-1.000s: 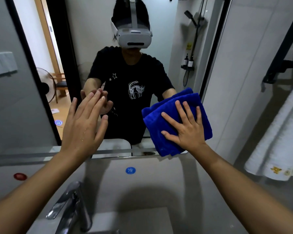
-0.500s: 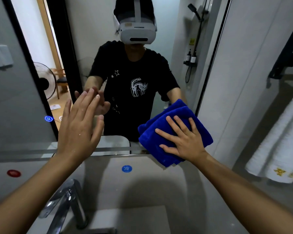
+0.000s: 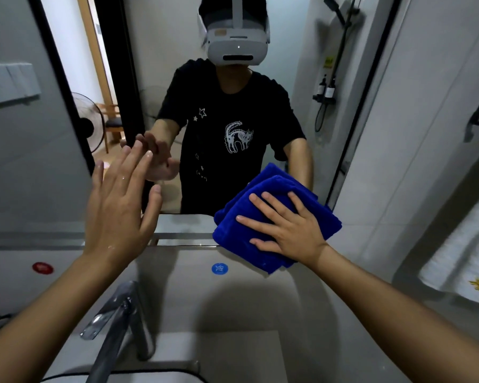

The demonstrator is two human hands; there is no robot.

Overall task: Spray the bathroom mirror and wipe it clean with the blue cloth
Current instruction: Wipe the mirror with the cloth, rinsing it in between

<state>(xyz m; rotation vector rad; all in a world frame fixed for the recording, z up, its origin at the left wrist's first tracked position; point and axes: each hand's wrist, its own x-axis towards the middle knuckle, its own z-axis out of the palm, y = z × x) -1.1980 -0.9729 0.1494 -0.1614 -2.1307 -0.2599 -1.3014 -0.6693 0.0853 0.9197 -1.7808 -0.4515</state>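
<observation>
The bathroom mirror (image 3: 288, 87) fills the wall ahead and reflects a person in a black T-shirt with a headset. My right hand (image 3: 286, 226) lies flat, fingers spread, on a folded blue cloth (image 3: 263, 194) and presses it against the mirror's lower right part, across its bottom edge. My left hand (image 3: 119, 205) is raised with the palm toward the glass at lower left, fingers apart and holding nothing; water drops show on its back. No spray bottle is in view.
A chrome tap (image 3: 116, 324) stands over the basin at bottom left. Red (image 3: 42, 268) and blue (image 3: 219, 268) round stickers sit on the wall below the mirror. A white towel (image 3: 465, 261) hangs at right. A wall switch plate (image 3: 10, 82) is at upper left.
My right hand has slid the blue cloth down the mirror to its bottom edge. My left hand stays raised at the glass, almost in the same spot.
</observation>
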